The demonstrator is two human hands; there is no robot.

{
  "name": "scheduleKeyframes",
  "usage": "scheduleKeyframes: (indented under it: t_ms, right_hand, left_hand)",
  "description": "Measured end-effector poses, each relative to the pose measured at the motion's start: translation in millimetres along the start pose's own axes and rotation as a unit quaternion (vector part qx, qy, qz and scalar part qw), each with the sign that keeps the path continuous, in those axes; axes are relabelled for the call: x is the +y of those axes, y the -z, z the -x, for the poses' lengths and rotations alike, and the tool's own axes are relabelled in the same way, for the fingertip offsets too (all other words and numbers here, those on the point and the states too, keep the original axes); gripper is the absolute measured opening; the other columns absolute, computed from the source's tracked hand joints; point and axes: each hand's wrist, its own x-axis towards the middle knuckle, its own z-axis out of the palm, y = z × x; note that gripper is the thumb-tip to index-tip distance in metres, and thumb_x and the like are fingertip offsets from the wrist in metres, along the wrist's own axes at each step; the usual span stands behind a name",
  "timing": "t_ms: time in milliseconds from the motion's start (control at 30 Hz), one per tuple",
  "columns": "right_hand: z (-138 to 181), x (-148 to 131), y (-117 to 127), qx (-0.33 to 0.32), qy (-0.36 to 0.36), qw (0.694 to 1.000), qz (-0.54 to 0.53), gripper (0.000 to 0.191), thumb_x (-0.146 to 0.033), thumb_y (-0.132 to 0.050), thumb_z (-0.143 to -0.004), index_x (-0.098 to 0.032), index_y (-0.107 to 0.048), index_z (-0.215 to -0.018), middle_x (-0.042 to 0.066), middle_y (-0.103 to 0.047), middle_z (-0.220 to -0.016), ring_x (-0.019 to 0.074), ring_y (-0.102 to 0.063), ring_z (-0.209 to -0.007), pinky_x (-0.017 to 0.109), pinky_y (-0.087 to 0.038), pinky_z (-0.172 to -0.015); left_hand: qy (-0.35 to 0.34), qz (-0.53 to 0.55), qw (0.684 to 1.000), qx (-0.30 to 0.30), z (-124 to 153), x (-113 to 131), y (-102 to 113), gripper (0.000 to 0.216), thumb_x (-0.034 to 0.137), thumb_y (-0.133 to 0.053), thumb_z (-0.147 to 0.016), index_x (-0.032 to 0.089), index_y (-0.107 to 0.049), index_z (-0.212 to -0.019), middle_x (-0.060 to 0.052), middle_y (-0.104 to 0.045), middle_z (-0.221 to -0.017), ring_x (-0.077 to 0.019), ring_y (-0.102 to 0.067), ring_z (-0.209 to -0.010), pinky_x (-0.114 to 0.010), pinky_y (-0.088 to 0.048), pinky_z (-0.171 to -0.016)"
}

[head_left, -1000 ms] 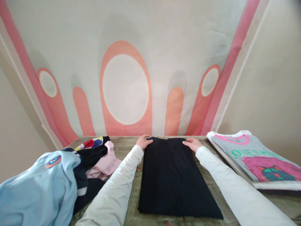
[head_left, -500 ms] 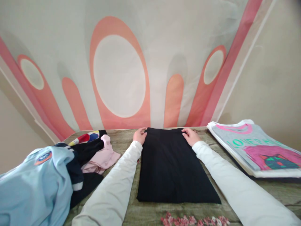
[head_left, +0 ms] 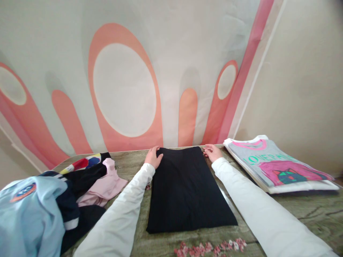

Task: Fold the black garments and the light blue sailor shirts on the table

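A black garment [head_left: 187, 192], folded into a flat rectangle, lies on the wooden table in front of me. At its far left corner, my left hand [head_left: 153, 157] pinches the edge, thumb on top of the cloth. My right hand [head_left: 213, 152] is just beyond the far right corner, a small gap from the fabric. Its fingers are slightly apart and nothing shows in them.
On the left is a loose heap with a light blue shirt [head_left: 29, 214], a pink garment [head_left: 104, 184] and dark clothes. At right stands a stack of folded shirts [head_left: 284, 164]. Pink flowers [head_left: 209, 248] mark the near tabletop [head_left: 139, 214].
My right hand has let go of the garment's far right corner and moved slightly away to the right. The left hand stays at its corner. The whole view has turned a little right.
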Motion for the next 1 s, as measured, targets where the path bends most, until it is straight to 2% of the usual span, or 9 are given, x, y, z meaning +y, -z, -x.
scheduleKeyframes:
  t_ms: [133,267,367,467,567,700,800,900,1000]
  right_hand:
    - [-1,-1,4,0.008,0.001,0.999,0.034,0.021,-0.02,-0.052,-0.072,-0.015,-0.051,-0.093,0.006,-0.063,-0.079,0.0108,-0.056,-0.054,0.025,-0.05,-0.052]
    - [0,0,3,0.003,0.014,0.998,0.062,0.02,-0.026,-0.054,-0.073,-0.016,-0.053,-0.091,0.002,-0.062,-0.071,0.0111,-0.056,-0.056,0.028,-0.05,-0.06]
    - [3,0,-1,-0.008,0.059,0.988,0.144,0.028,-0.03,-0.061,-0.067,-0.017,-0.055,-0.091,0.001,-0.061,-0.071,0.0127,-0.056,-0.063,0.031,-0.047,-0.071]
    - [7,0,-5,-0.037,0.111,0.958,0.261,0.03,-0.025,-0.061,-0.068,-0.016,-0.054,-0.096,0.001,-0.061,-0.07,0.0136,-0.056,-0.064,0.03,-0.045,-0.072]
    - [7,0,-7,-0.023,0.124,0.939,0.32,0.027,-0.018,-0.055,-0.071,-0.016,-0.054,-0.099,0.003,-0.062,-0.073,0.0153,-0.057,-0.07,0.03,-0.044,-0.074]
    - [2,4,-3,0.012,0.131,0.934,0.332,0.028,-0.011,-0.049,-0.074,-0.012,-0.055,-0.101,0.01,-0.064,-0.086,0.0185,-0.058,-0.083,0.034,-0.042,-0.083]
    - [-1,6,1,-0.011,0.143,0.939,0.314,0.037,-0.009,-0.048,-0.072,-0.016,-0.053,-0.109,0.008,-0.063,-0.1,0.018,-0.057,-0.092,0.034,-0.039,-0.089]
    - [1,4,3,-0.062,0.163,0.945,0.277,0.053,-0.006,-0.049,-0.07,-0.024,-0.046,-0.12,0.003,-0.059,-0.112,0.0183,-0.052,-0.103,0.037,-0.035,-0.096]
    - [1,3,3,-0.103,0.158,0.941,0.282,0.063,-0.002,-0.045,-0.068,-0.022,-0.039,-0.127,0.004,-0.058,-0.115,0.0189,-0.047,-0.111,0.038,-0.031,-0.099]
  left_hand:
    - [-0.053,-0.006,0.976,-0.209,43,48,-15,0.041,0.033,-0.067,-0.065,0.016,-0.059,-0.102,-0.013,-0.051,-0.12,-0.0312,-0.035,-0.12,-0.042,-0.013,-0.104]
    - [-0.098,0.012,0.951,-0.293,104,78,-33,0.052,0.046,-0.06,-0.071,0.024,-0.052,-0.117,-0.007,-0.037,-0.135,-0.0301,-0.019,-0.128,-0.046,0.009,-0.102]
    - [-0.15,-0.036,0.94,-0.306,130,80,-39,0.056,0.05,-0.052,-0.075,0.025,-0.045,-0.125,-0.006,-0.031,-0.138,-0.0289,-0.017,-0.129,-0.046,0.011,-0.102]
    - [-0.18,-0.086,0.935,-0.292,136,76,-38,0.059,0.051,-0.05,-0.076,0.023,-0.042,-0.127,-0.007,-0.03,-0.139,-0.0306,-0.016,-0.129,-0.047,0.01,-0.102]
    - [-0.189,-0.126,0.934,-0.276,141,79,-35,0.063,0.052,-0.053,-0.074,0.023,-0.04,-0.129,-0.008,-0.03,-0.139,-0.0324,-0.015,-0.129,-0.05,0.01,-0.102]
    - [-0.227,-0.142,0.919,-0.288,164,91,-32,0.064,0.051,-0.051,-0.075,0.027,-0.033,-0.132,-0.005,-0.025,-0.141,-0.0304,-0.015,-0.13,-0.051,0.009,-0.102]
    - [-0.278,-0.129,0.897,-0.32,183,99,-32,0.067,0.052,-0.054,-0.073,0.03,-0.032,-0.132,-0.005,-0.025,-0.141,-0.0317,-0.017,-0.129,-0.053,0.009,-0.101]
    - [-0.275,-0.174,0.882,-0.34,190,103,-30,0.066,0.034,-0.056,-0.072,0.03,-0.03,-0.133,-0.005,-0.024,-0.142,-0.0323,-0.016,-0.129,-0.056,0.003,-0.101]
    - [-0.275,-0.233,0.858,-0.366,188,104,-26,0.08,0.018,-0.056,-0.063,0.027,-0.024,-0.135,-0.005,-0.019,-0.143,-0.0325,-0.015,-0.129,-0.055,-0.006,-0.102]
